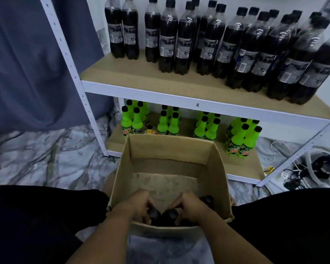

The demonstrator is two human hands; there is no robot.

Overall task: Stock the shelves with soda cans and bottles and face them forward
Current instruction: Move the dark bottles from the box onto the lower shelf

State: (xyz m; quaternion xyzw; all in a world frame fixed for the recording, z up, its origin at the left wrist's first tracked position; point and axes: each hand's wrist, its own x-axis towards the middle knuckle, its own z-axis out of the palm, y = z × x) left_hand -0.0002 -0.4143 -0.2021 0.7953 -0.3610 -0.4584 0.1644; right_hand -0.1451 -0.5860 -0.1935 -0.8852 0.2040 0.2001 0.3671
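1. The cardboard box [213, 168] stands open on the floor just in front of the shelving, between the person's knees, likely so each lift to a shelf is short.
2. Both hands reach into the near end of the box. The left hand [135, 204] curls its fingers round the neck of one black-capped cola bottle [154, 214]; the right hand [191, 206] curls round the neck of a second capped bottle [172, 214] touching the first. Gripping at the neck suits a straight upward pull, since the bodies sit deep in the box.
3. A third cap [207, 199] shows by the box's right wall; the far part of the box floor is bare, so I judge it nearly emptied.
4. The dark cola bottles [185, 44] stand upright on the upper shelf [141, 73], crowding toward the right, with bare board at the front left, a likely spot for the next pair.
5. Their labels look turned toward the front, though the print is too blurred to confirm.
6. On the lower shelf [240, 164] the green Mountain Dew bottles [238, 138] stand in separate clusters, keeping kinds apart.
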